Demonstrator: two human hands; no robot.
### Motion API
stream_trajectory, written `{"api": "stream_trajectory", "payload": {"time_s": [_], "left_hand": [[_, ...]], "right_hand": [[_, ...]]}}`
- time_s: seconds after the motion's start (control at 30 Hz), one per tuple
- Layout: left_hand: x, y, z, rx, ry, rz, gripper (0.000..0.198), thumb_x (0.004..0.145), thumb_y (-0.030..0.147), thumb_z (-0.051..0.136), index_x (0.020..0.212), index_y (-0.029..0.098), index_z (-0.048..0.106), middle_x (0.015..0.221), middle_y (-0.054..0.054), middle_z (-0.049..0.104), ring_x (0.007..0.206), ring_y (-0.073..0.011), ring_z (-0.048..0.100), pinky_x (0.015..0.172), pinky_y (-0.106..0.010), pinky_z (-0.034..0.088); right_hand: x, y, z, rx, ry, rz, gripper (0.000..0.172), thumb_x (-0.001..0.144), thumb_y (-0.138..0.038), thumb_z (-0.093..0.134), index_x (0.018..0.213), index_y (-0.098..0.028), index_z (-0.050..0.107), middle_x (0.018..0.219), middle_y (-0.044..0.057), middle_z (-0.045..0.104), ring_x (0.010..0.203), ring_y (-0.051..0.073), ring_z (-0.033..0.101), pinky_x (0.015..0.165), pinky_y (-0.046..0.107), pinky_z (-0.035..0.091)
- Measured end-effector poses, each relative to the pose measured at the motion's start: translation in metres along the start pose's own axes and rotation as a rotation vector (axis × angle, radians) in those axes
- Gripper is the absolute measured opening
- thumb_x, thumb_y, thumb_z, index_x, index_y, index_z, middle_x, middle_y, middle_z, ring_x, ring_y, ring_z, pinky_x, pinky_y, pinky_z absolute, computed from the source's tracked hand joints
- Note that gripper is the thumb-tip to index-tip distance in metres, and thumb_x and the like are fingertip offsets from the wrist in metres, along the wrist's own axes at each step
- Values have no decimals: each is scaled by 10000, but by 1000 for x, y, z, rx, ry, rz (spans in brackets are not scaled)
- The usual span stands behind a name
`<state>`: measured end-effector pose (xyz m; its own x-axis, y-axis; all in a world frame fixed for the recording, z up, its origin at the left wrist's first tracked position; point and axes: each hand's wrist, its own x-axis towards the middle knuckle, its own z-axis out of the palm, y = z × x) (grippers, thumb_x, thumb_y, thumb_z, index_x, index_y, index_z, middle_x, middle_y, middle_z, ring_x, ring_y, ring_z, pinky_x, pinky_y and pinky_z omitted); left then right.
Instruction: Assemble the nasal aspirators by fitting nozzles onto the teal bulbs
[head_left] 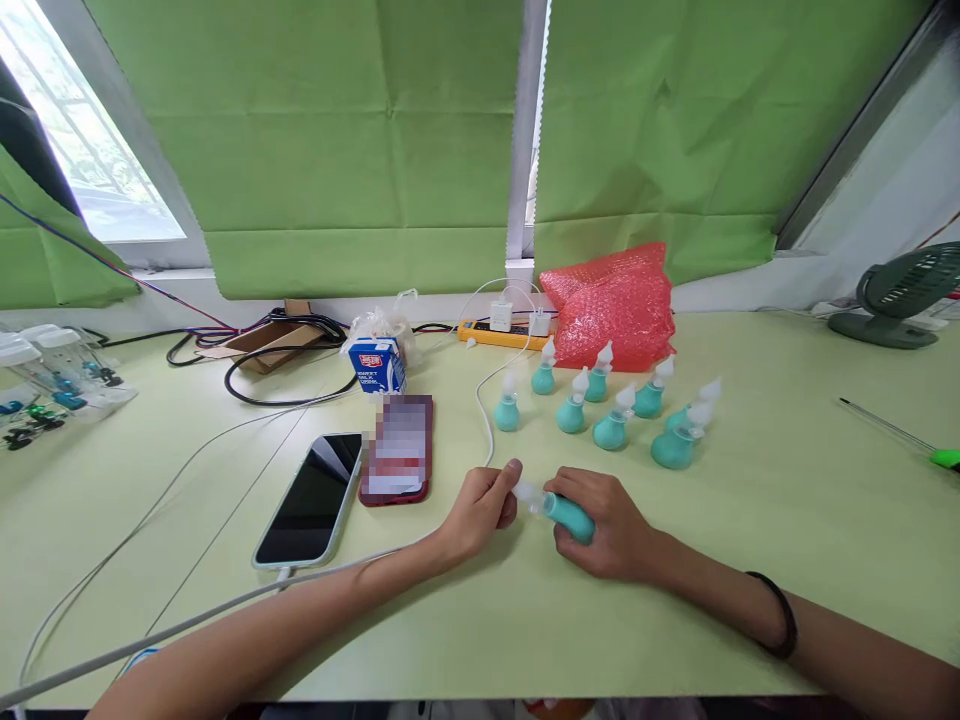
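My right hand [604, 525] is wrapped round the teal rubber bulb of a small bulb syringe [570, 516], which lies on its side and points left. At its other end, the fingers of my left hand [480, 508] pinch the clear nozzle [529, 495]. The nozzle and bulb meet in the gap between my hands. Beyond them several more teal bulb syringes stand upright with their clear tips up, among them one at the left [507, 412] and one at the right front [674, 447].
Left of my hands lie a white-edged phone [309, 500] and a red-cased phone [397, 450], with white cables near them. A milk carton [379, 365], an orange power strip [487, 333] and a red bubble-wrap bag [611, 310] line the back. A screwdriver [892, 428] and fan [892, 300] are right.
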<state>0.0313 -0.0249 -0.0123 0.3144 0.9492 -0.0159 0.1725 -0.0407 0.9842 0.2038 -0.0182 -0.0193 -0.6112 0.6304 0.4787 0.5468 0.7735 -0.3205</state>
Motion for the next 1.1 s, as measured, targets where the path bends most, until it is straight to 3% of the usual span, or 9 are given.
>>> {"api": "stream_trajectory", "payload": {"time_s": [0.1,0.23,0.5,0.57,0.67,0.77,0.83,0.97,1.1], "left_hand": [[1,-4,3,-44,14,-13,527,804,499,275,400,165,330,372,46,305,378,-62,256,416,-228,199],[1,-5,2,-128,-60,-23,521,793,529,280,436,158,359,391,46,317,392,-64,258,424,-227,192],[7,2,-9,-395,-213,-95,428,806,530,238,571,184,330,428,65,301,383,-73,262,412,-215,241],[8,6,-15,-180,-100,23,411,813,506,253,578,180,341,472,54,323,418,-80,309,441,-219,276],[9,6,-21,462,95,240,316,797,439,377,658,166,452,561,23,431,509,-104,409,501,-225,303],[10,-2,-21,1018,119,304,242,783,385,424,809,167,526,681,-28,537,629,-162,507,530,-239,332],[11,-6,-20,1194,119,309,247,801,352,400,896,166,534,751,-56,568,691,-192,544,540,-249,357],[8,-4,-18,1168,182,309,281,817,316,378,1038,183,490,808,-53,576,685,-177,565,541,-245,380],[-4,4,-10,812,248,356,246,772,359,445,918,174,519,693,-3,537,561,-114,499,523,-217,366]], "right_hand": [[-2,-4,0,106,-8,101,223,588,-108,410,794,-175,462,674,20,505,573,135,460,523,242,359],[-2,-6,-2,213,-31,126,236,644,-124,438,873,-176,455,583,-24,493,487,109,429,503,227,359],[2,-5,0,392,143,211,72,708,-218,498,765,-182,474,624,-16,517,540,101,472,532,203,390],[1,-4,1,390,217,253,83,704,-233,509,764,-183,480,630,-16,523,543,102,474,529,203,391],[1,1,2,367,290,308,109,700,-257,522,773,-181,494,649,-13,532,567,108,479,538,204,397],[3,5,2,365,254,318,120,695,-261,530,775,-177,499,667,-11,537,588,112,486,558,207,402],[5,5,1,377,165,316,113,707,-259,519,783,-177,504,672,-13,538,592,113,489,563,209,403],[8,3,0,399,58,345,155,746,-296,493,846,-181,521,728,-2,562,641,124,507,605,222,415],[9,-2,0,481,33,355,200,767,-343,481,891,-191,522,792,5,567,691,128,515,646,223,419]]}}
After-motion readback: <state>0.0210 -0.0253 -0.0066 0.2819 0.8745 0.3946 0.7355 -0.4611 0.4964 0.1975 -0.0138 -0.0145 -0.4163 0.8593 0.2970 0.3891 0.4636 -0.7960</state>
